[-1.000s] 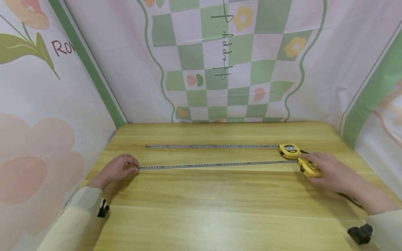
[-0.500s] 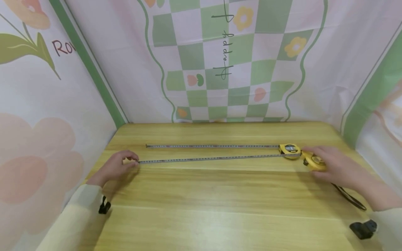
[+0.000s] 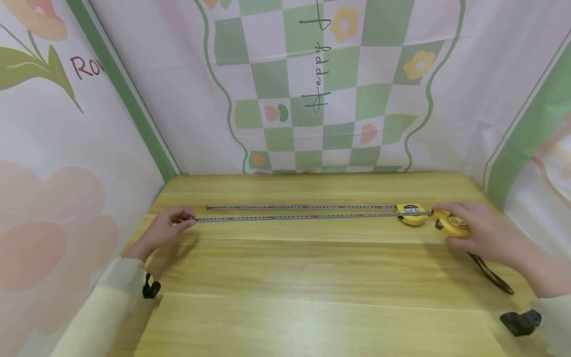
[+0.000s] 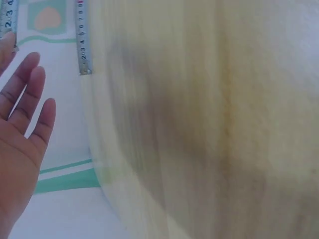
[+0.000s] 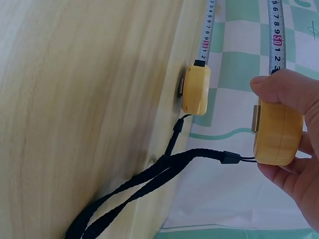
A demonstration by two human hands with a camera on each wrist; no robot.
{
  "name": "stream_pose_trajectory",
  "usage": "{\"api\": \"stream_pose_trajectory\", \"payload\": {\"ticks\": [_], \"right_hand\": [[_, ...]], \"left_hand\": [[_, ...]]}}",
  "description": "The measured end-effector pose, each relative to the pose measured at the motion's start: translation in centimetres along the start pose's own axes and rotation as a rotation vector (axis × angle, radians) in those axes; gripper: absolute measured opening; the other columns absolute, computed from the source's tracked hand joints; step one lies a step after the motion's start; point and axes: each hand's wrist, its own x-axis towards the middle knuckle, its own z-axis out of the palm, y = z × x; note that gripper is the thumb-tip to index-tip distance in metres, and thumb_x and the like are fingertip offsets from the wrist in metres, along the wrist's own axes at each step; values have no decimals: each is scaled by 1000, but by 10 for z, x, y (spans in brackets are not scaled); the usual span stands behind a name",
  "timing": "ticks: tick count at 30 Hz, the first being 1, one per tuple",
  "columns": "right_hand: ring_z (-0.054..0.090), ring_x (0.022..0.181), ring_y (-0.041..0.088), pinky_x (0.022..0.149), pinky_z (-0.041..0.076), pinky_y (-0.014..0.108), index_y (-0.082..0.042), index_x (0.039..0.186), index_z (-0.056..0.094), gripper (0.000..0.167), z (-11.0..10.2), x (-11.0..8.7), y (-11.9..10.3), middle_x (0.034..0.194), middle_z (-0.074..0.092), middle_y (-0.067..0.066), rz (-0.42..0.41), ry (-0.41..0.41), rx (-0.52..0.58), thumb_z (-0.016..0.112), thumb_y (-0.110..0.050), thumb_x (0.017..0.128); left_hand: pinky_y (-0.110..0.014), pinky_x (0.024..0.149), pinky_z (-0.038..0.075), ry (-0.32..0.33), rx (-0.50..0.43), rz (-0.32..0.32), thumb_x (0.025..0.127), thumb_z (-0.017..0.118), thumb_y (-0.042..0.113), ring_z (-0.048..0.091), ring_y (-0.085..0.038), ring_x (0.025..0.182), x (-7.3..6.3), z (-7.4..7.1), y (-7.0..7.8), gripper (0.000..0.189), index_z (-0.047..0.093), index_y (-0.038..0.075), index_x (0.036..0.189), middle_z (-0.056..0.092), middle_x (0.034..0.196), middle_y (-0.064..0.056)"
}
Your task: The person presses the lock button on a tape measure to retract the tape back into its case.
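Observation:
My right hand (image 3: 492, 238) grips a yellow tape measure (image 5: 279, 134), thumb over its top and fingers underneath. Its blade (image 3: 303, 216) is pulled out nearly straight to the left. At the far end my left hand (image 3: 162, 230) pinches the blade's tip between thumb and finger; the other fingers spread loosely in the left wrist view. Behind it, a second yellow tape measure (image 3: 412, 221) lies on the table, its extended blade (image 3: 303, 207) running almost parallel. The held blade overlaps the second case in the head view, raised above the table.
A black wrist strap (image 5: 194, 155) hangs from the held tape measure; another strap (image 5: 172, 137) is attached to the lying one. The wooden table (image 3: 294, 292) meets a patterned cloth (image 3: 308, 84) at the back, with cloth walls left and right.
Both hands have moved away from me and up in the head view, carrying the stretched blade closer to the lying one. The right hand's tape measure has also shifted slightly right.

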Motion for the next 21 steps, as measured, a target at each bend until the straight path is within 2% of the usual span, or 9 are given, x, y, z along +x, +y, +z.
{"api": "stream_pose_trajectory", "payload": {"ticks": [3, 8, 14, 21], "right_hand": [[57, 94, 41, 75, 47, 58, -4, 126, 57, 79, -2, 1, 0, 110, 61, 24, -8, 22, 2, 90, -8, 54], [57, 93, 41, 74, 47, 57, -5, 125, 58, 79, -4, 1, -1, 109, 61, 24, -20, 37, 5, 89, -5, 53], [55, 96, 40, 75, 45, 54, -8, 122, 60, 75, -4, 1, 2, 111, 61, 21, -52, 53, 7, 89, -2, 53], [55, 95, 40, 76, 42, 50, -10, 115, 63, 70, -3, 3, 7, 110, 61, 19, -109, 68, 4, 86, 2, 50]], "left_hand": [[-38, 78, 51, -2, -56, -24, 96, 63, 16, 59, -28, 90, 2, -1, 1, 16, 64, 2, 105, 65, 99, -14], [-46, 79, 53, -7, -152, -36, 98, 60, 18, 58, -40, 95, 5, -2, 3, 21, 60, 0, 109, 61, 106, -25], [-40, 83, 53, 2, -211, -29, 98, 59, 14, 60, -32, 95, 10, -2, 5, 22, 57, -4, 112, 59, 107, -24], [-30, 79, 52, 4, -265, -8, 98, 60, 14, 60, -20, 91, 12, -3, 6, 24, 56, -5, 113, 59, 105, -22]]}}
